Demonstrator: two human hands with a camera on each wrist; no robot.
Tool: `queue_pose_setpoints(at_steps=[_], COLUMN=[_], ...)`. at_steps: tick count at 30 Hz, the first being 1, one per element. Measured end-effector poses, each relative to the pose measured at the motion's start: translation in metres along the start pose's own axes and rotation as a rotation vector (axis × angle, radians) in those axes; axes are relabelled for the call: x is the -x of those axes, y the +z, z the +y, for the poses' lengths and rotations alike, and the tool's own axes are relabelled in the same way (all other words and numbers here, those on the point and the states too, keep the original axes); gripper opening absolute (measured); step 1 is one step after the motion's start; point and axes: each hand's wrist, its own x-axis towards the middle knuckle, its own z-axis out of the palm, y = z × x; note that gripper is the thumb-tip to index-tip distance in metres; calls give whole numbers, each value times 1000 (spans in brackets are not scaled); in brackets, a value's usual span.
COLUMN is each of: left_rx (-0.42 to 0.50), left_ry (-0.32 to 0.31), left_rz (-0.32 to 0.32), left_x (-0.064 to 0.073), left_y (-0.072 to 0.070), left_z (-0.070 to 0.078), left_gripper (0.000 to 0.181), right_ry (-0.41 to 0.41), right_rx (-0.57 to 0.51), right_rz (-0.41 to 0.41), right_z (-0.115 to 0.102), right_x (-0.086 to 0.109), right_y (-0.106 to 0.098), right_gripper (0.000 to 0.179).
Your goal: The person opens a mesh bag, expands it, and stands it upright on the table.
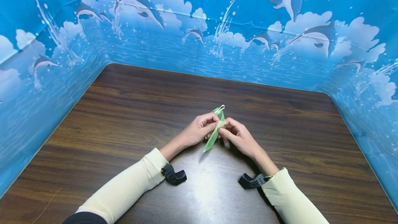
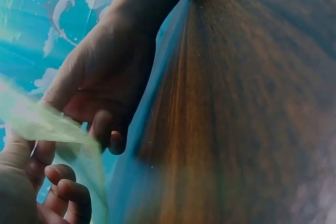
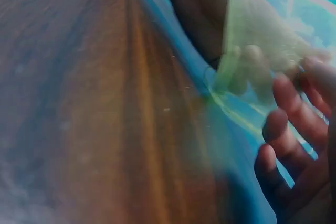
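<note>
A sheer light green drawstring pouch with a white cord loop at its far end is held between my two hands, above the middle of the table. My left hand pinches it between thumb and fingers from the left. From the other side my right hand pinches its edge, close to the left fingertips. In the left wrist view the thin fabric stretches across both hands. Through the pouch in the right wrist view, the left hand's fingers show.
A dark wood-grain table lies under the hands. Blue cloth printed with dolphins and clouds hangs along its back and sides. Each wrist wears a black camera mount, below a cream sleeve.
</note>
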Motion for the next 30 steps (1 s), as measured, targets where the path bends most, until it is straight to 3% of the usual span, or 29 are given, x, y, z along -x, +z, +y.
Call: queue_pose_setpoints(at_steps=[5, 11, 18, 30], left_rx=[-8, -5, 28, -11], left_ry=[-7, -27, 0, -13], left_rz=[-22, -4, 14, 63], left_x=[2, 3, 3, -2], left_y=[3, 3, 4, 0], left_z=[-2, -3, -4, -1], left_gripper=[11, 11, 11, 11], right_ry=[17, 8, 5, -43], right_rx=[24, 46, 2, -27], right_rz=[44, 27, 19, 125], right_z=[1, 5, 4, 3], right_x=[2, 5, 5, -1], right_y=[0, 2, 2, -5], right_gripper=[9, 4, 2, 11])
